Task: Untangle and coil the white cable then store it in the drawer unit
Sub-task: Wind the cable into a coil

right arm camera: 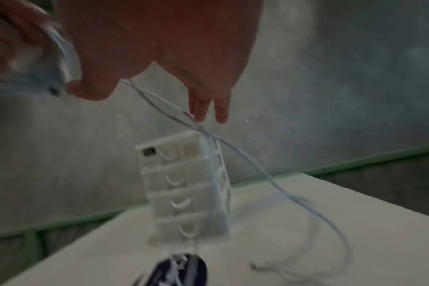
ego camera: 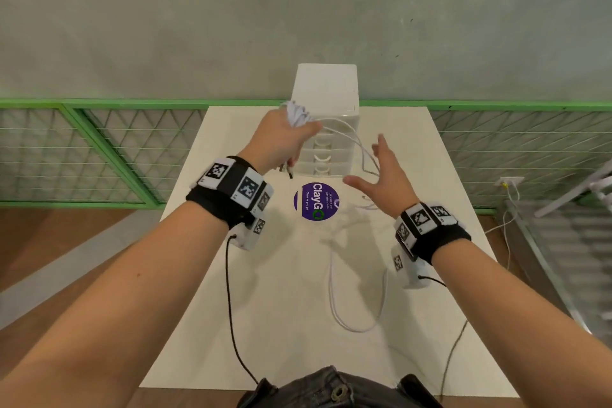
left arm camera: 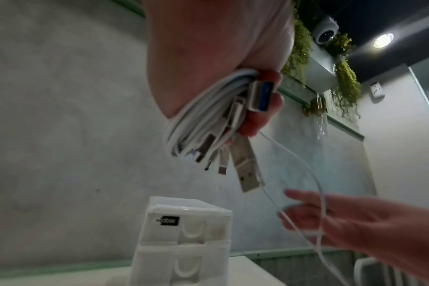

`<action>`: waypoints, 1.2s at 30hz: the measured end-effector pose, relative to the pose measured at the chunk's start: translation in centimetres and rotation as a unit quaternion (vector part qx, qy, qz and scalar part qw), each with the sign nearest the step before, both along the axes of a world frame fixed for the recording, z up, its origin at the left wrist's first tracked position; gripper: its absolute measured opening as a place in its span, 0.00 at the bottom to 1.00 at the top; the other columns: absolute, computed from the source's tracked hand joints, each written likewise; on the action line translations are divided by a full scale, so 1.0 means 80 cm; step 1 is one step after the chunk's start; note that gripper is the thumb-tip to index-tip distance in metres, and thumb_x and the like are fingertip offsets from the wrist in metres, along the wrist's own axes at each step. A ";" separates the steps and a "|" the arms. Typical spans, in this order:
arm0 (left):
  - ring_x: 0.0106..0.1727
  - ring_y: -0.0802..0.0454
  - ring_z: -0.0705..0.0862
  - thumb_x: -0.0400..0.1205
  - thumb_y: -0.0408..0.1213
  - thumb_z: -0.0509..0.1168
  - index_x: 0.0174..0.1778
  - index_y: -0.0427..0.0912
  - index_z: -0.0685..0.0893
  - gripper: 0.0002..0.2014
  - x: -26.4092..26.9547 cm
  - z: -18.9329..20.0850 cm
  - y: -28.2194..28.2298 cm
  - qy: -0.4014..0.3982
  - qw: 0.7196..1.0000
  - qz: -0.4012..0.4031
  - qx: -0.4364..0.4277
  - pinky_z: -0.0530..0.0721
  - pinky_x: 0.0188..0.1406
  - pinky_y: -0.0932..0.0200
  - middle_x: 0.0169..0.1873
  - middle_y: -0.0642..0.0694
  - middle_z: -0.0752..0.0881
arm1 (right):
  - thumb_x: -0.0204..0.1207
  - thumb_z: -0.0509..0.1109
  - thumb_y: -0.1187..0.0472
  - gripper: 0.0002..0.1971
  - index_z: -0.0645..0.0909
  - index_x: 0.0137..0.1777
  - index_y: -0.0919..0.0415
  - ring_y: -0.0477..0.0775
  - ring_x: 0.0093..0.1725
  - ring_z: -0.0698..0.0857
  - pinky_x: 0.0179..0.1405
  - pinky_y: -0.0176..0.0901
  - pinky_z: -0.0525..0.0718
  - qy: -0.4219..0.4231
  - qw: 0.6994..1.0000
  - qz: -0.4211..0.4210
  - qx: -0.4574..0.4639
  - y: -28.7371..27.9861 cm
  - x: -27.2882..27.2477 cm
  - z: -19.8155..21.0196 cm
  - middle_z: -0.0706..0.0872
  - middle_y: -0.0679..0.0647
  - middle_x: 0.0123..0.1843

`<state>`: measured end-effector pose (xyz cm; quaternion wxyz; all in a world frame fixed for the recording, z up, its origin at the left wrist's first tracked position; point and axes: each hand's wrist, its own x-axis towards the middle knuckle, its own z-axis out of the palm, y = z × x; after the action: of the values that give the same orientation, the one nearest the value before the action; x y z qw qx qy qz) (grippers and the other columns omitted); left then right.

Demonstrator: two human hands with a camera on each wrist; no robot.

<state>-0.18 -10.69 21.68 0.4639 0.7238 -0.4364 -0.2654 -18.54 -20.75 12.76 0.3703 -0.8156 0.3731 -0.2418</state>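
My left hand (ego camera: 284, 139) is raised in front of the white drawer unit (ego camera: 326, 116) and grips a coiled bundle of white cable (ego camera: 298, 114). In the left wrist view the coil (left arm camera: 198, 120) and several USB plugs (left arm camera: 245, 166) hang from its curled fingers (left arm camera: 260, 116). Loose strands (ego camera: 357, 142) run from the bundle over to my right hand (ego camera: 381, 172), which is spread with straight fingers (right arm camera: 208, 108) touching the strands. A slack loop of cable (ego camera: 357, 301) lies on the table. All drawers look closed.
The white table (ego camera: 265, 308) carries a purple round ClayGo sticker (ego camera: 316, 201) in front of the drawer unit (right arm camera: 184, 189). A green-framed mesh fence (ego camera: 99, 149) and a grey wall stand behind. Black wrist-camera leads (ego camera: 231, 308) hang over the table's near side.
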 end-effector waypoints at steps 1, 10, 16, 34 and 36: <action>0.11 0.53 0.72 0.79 0.46 0.68 0.25 0.41 0.73 0.20 -0.006 -0.001 -0.001 0.003 1.000 -0.010 0.003 0.71 0.14 0.66 0.12 0.47 0.74 | 0.68 0.76 0.48 0.50 0.47 0.81 0.60 0.42 0.73 0.66 0.73 0.39 0.66 -0.042 0.999 0.026 -0.021 0.006 0.010 0.016 0.67 0.51 0.77; 0.11 0.50 0.68 0.80 0.42 0.67 0.18 0.41 0.68 0.25 -0.009 0.007 0.011 0.074 0.993 -0.091 0.016 0.66 0.14 0.67 0.07 0.48 0.67 | 0.83 0.55 0.63 0.11 0.76 0.60 0.65 0.54 0.42 0.78 0.44 0.41 0.70 0.009 0.998 0.059 -0.033 -0.001 0.035 0.025 0.79 0.50 0.40; 0.10 0.52 0.69 0.78 0.50 0.68 0.24 0.39 0.75 0.22 -0.024 -0.002 0.035 -0.058 0.950 -0.224 0.211 0.70 0.15 0.65 0.09 0.49 0.74 | 0.82 0.54 0.68 0.10 0.77 0.53 0.65 0.56 0.44 0.77 0.43 0.42 0.69 0.026 0.995 0.022 -0.097 -0.032 0.019 0.029 0.83 0.55 0.43; 0.15 0.61 0.71 0.85 0.36 0.57 0.54 0.36 0.82 0.11 -0.065 0.020 0.014 0.447 0.872 -0.160 -0.119 0.73 0.22 0.67 0.11 0.54 0.70 | 0.84 0.52 0.59 0.08 0.69 0.45 0.58 0.51 0.36 0.74 0.42 0.43 0.71 0.131 0.979 0.153 0.038 0.062 0.063 0.001 0.77 0.53 0.37; 0.17 0.60 0.74 0.83 0.35 0.60 0.52 0.36 0.81 0.08 -0.060 0.025 0.010 0.468 0.863 -0.125 -0.144 0.77 0.24 0.68 0.13 0.54 0.72 | 0.84 0.53 0.59 0.07 0.70 0.46 0.59 0.53 0.36 0.76 0.40 0.42 0.74 0.105 0.976 0.176 0.076 0.074 0.064 0.003 0.79 0.54 0.36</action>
<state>-5.01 -9.90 23.66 0.6759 0.3790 -0.2885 -0.5624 -13.44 -14.83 13.04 0.4268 -0.8586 0.2783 -0.0564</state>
